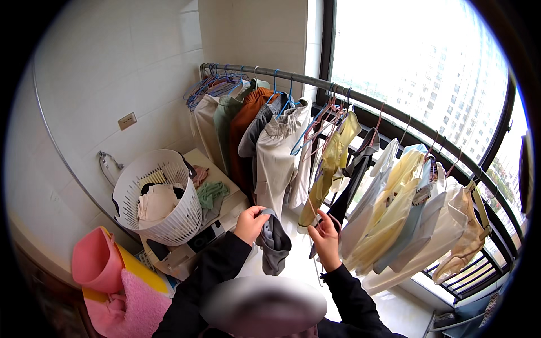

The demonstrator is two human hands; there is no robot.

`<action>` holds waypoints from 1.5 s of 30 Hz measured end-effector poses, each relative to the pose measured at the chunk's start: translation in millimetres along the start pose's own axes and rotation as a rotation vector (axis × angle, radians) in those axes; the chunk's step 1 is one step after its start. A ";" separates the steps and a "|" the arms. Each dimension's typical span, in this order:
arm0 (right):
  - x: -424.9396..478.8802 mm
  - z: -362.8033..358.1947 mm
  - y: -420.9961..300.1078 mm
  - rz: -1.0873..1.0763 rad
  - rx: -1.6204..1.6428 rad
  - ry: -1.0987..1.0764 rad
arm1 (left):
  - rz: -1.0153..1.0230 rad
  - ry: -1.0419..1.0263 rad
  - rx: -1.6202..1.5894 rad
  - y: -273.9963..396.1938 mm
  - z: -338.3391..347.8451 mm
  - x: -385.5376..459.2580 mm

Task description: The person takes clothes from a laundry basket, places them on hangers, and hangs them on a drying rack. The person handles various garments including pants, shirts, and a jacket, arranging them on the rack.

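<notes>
Before me, my left hand (250, 224) pinches the upper edge of a grey garment (275, 241), which hangs down in folds. To its right, my right hand (326, 237) is raised with the thumb and fingers on a thin wire clothes hanger (316, 253), whose lower part dangles beside the wrist. The garment and the hanger are apart. Behind my hands, white trousers (277, 156) hang by an elastic waist from a blue hanger on a curved metal rail (359, 94). Yellow garments (325, 177) and a black one (355, 181) hang just beyond my right hand.
A white plastic laundry basket (169, 215) with clothes stands left on a washing machine, beside a green cloth (211, 194). A pink bucket (95, 257) and pink towel (141, 300) are lower left. More shirts (405, 203) hang at right before a railed window.
</notes>
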State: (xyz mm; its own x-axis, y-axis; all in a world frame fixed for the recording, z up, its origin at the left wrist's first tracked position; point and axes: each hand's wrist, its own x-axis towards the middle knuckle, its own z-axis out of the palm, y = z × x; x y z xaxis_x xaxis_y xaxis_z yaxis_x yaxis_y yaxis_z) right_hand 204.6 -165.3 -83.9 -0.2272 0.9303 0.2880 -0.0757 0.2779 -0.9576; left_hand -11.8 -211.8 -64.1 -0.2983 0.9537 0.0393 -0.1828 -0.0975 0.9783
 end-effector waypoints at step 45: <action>6.5 29.0 -106.3 -0.760 -0.186 -0.157 | 0.855 -0.108 1.113 90.8 8.7 -80.0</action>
State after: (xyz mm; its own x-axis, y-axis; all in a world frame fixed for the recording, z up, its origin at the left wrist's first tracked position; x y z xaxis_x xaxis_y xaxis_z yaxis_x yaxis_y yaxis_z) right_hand 183.1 -195.8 19.9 -0.3136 0.4294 0.8469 -0.1043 0.8709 -0.4802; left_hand 3.6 -294.5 23.3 0.1427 0.7368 0.6609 0.8578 -0.4252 0.2888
